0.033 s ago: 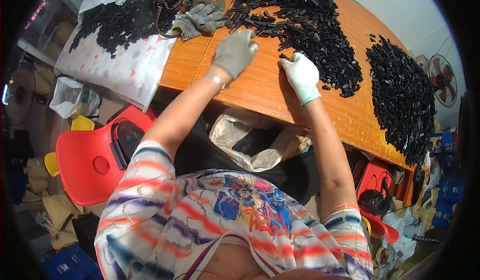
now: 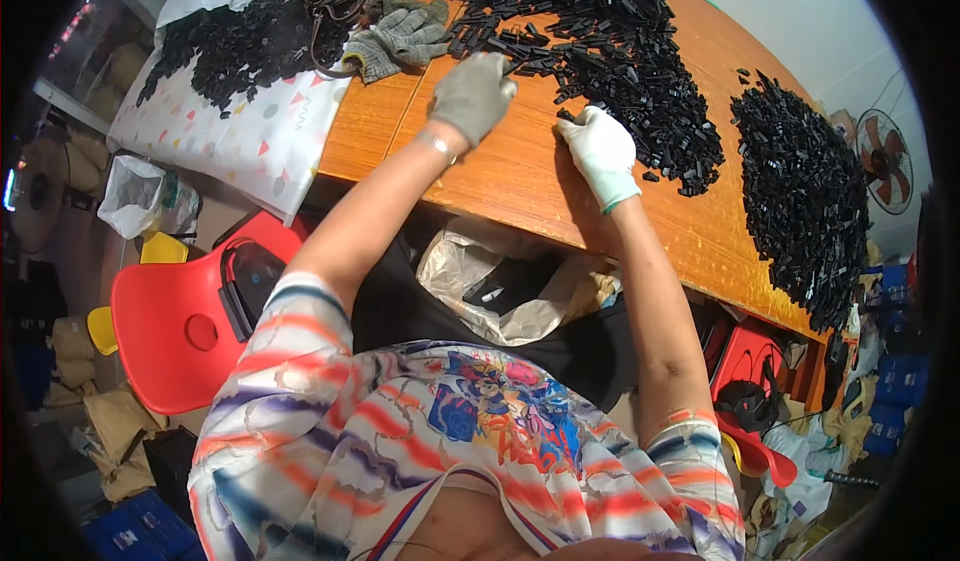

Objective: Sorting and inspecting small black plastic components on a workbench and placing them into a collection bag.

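My left hand (image 2: 472, 99), in a grey glove, is over the wooden table (image 2: 380, 116) at the near edge of a heap of small black plastic pieces (image 2: 600, 31). Its fingers are curled closed, and whatever they hold is hidden. My right hand (image 2: 603, 149) wears a white glove and sits just right of the left one, beside the same heap. Thumb and forefinger pinch a small black plastic piece (image 2: 566, 116). Below the table edge, between my forearms, an open pale bag (image 2: 450, 281) lies at my lap with dark contents and a small shiny piece in it.
Another black heap (image 2: 800, 191) covers the table's right end. Grey knitted gloves (image 2: 405, 36) and a brown strapped bag (image 2: 345, 1) lie at the back left, near more black pieces (image 2: 240, 51) on a patterned cloth (image 2: 240, 151). A red chair (image 2: 190, 321) stands left.
A small shiny piece now shows inside the bag at my lap. Both hands have shifted very slightly.
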Available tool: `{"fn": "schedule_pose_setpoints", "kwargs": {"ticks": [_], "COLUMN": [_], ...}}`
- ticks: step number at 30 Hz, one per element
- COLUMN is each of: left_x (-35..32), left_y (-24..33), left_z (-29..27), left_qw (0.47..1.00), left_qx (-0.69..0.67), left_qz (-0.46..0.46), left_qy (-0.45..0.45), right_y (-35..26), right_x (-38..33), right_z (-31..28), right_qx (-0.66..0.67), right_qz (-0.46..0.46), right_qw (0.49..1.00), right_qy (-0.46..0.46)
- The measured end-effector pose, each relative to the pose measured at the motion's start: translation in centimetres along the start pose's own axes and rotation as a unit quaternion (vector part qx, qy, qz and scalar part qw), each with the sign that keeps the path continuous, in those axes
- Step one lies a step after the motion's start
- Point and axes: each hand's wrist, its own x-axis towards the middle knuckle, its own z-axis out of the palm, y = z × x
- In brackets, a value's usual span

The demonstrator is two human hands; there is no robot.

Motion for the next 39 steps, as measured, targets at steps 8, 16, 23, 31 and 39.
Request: {"fn": "schedule_pose_setpoints", "kwargs": {"ticks": [8, 16, 23, 31, 39], "left_x": [4.1, 0.4, -2.5, -5.0, -6.4], "left_y": [-1.5, -2.6, -2.2, -1.0, -0.3], "left_z": [3.2, 1.1, -1.6, -2.4, -0.6], "left_qw": [0.998, 0.994, 0.991, 0.976, 0.84], "left_qx": [0.064, 0.064, 0.081, -0.166, -0.529], "left_qz": [0.004, 0.081, 0.099, 0.135, -0.064], "left_qy": [0.021, 0.024, -0.033, -0.045, -0.104], "right_y": [0.0, -0.2, -0.5, -3.5, -5.1], "right_x": [-1.5, -2.4, -2.6, -3.4, -6.6], "right_z": [-0.4, 0.8, 0.2, -0.5, -2.2], "right_qx": [0.016, -0.007, 0.077, 0.304, 0.476], "right_qz": [-0.01, -0.081, -0.064, -0.055, -0.023], "right_qw": [1.0, 0.996, 0.995, 0.951, 0.874], "right_qy": [-0.017, 0.025, 0.022, -0.024, -0.091]}}
